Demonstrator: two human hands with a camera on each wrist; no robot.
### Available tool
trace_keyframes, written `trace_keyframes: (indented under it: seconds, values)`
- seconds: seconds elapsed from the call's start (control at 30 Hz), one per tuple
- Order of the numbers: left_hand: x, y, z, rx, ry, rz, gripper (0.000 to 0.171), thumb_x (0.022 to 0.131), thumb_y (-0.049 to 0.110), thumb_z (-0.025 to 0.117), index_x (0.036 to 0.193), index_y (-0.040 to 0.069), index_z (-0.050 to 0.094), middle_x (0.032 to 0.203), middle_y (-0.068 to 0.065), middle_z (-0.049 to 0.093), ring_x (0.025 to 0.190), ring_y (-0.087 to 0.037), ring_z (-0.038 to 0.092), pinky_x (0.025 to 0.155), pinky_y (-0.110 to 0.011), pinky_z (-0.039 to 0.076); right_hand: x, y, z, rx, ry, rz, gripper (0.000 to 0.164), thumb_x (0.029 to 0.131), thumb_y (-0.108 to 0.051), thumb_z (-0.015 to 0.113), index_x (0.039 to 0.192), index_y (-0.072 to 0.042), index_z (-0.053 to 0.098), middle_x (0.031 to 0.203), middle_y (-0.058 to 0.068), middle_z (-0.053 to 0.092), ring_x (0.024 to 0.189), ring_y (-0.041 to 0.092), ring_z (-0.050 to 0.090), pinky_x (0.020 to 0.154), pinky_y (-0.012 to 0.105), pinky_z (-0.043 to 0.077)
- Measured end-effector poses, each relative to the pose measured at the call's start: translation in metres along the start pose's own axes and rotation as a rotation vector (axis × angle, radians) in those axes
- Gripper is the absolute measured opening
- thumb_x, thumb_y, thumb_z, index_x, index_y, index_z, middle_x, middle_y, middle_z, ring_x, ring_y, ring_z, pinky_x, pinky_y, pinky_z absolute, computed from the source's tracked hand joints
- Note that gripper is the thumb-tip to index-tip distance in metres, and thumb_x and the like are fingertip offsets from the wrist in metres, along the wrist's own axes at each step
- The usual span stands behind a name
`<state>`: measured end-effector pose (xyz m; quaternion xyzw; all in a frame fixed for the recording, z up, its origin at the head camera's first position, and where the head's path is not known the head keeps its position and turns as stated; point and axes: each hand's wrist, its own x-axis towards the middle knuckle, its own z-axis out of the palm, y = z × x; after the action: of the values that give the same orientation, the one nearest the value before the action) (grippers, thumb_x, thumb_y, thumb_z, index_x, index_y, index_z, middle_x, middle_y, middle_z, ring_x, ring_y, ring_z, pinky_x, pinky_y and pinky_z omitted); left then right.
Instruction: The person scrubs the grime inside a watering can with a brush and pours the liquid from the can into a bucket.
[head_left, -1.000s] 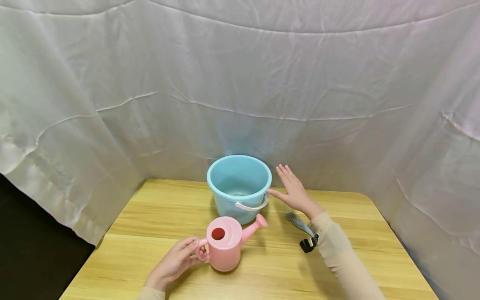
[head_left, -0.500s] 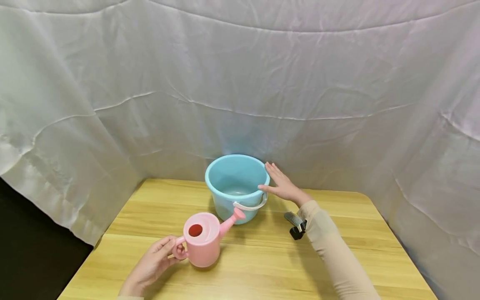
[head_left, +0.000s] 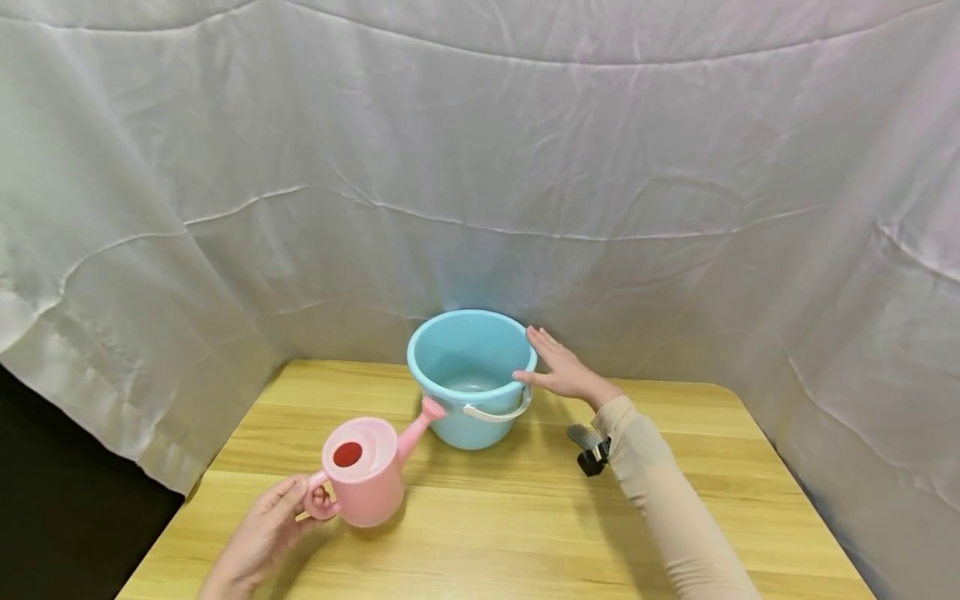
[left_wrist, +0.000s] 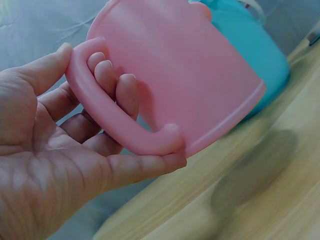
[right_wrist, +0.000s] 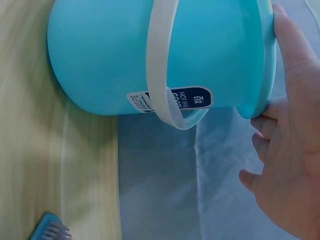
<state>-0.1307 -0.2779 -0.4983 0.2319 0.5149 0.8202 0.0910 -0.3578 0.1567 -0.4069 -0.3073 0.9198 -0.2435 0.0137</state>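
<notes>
My left hand [head_left: 262, 529] grips the handle of a pink watering can [head_left: 365, 492], its fingers curled through the loop, as the left wrist view shows up close. The can's shadow falls on the table apart from its base. Its spout points toward the blue bucket [head_left: 468, 425] and overlaps the bucket's left side in the head view. With fingers stretched out, my right hand [head_left: 562, 372] touches the bucket's right rim [right_wrist: 267, 65], thumb on the near side. The bucket stands upright, its white handle [right_wrist: 159, 60] hanging down in front.
A hairbrush [head_left: 581, 435] lies right of the bucket, its handle hidden behind the black device [head_left: 592, 460] on my right wrist. A grey curtain [head_left: 480, 167] hangs behind and along the sides of the wooden table [head_left: 510, 533].
My left hand has carried the watering can leftward, away from the bucket's front. My right hand has moved left onto the bucket's rim, and the bucket has shifted slightly left.
</notes>
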Motion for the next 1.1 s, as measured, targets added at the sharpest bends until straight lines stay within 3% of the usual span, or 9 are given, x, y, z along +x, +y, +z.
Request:
trace_keyframes:
  seconds: [0.23,0.43,0.73,0.97,1.1]
  values:
    - [-0.004,0.011,-0.005,-0.047,0.034,0.065,0.046,0.107,0.005,0.016,0.108,0.004,0.062,0.103,-0.002,0.066,0.104,-0.014,0.064,0.100,-0.035,0.053,0.001,0.000,-0.002,-0.005,-0.018,0.003,0.094,0.092,-0.055,0.057,0.154,-0.001,0.012,0.162,0.020,0.010,0.150,0.040,0.006,0.121,0.060,0.010]
    - [0.005,0.017,-0.001,0.030,0.190,0.144,0.041,0.107,0.008,0.022,0.103,0.004,0.063,0.098,-0.002,0.065,0.100,-0.013,0.066,0.093,-0.033,0.056,0.000,-0.003,-0.005,0.015,-0.033,0.006,0.095,0.091,-0.054,0.058,0.154,-0.001,0.011,0.162,0.020,0.009,0.150,0.040,0.005,0.121,0.060,0.009]
    - [0.045,0.023,0.010,0.082,0.567,0.103,0.026,0.103,0.021,0.045,0.092,0.012,0.066,0.088,0.003,0.065,0.088,-0.007,0.065,0.083,-0.025,0.059,-0.002,-0.003,-0.004,0.030,-0.031,0.015,0.094,0.091,-0.055,0.058,0.154,-0.002,0.012,0.162,0.019,0.010,0.151,0.039,0.005,0.122,0.059,0.010]
    - [0.084,0.033,0.016,0.036,0.778,0.050,0.021,0.098,0.027,0.057,0.083,0.016,0.067,0.081,0.005,0.063,0.080,-0.006,0.061,0.075,-0.022,0.056,-0.001,-0.005,-0.004,0.032,-0.032,0.022,0.095,0.091,-0.055,0.058,0.155,-0.004,0.011,0.163,0.017,0.009,0.152,0.036,0.004,0.123,0.058,0.010]
    - [0.104,0.035,0.021,0.029,0.863,0.041,0.018,0.095,0.028,0.062,0.081,0.017,0.067,0.081,0.006,0.062,0.081,-0.006,0.059,0.075,-0.022,0.053,-0.001,-0.005,-0.004,0.031,-0.036,0.022,0.095,0.091,-0.056,0.058,0.155,-0.003,0.010,0.163,0.018,0.008,0.152,0.037,0.004,0.123,0.058,0.009]
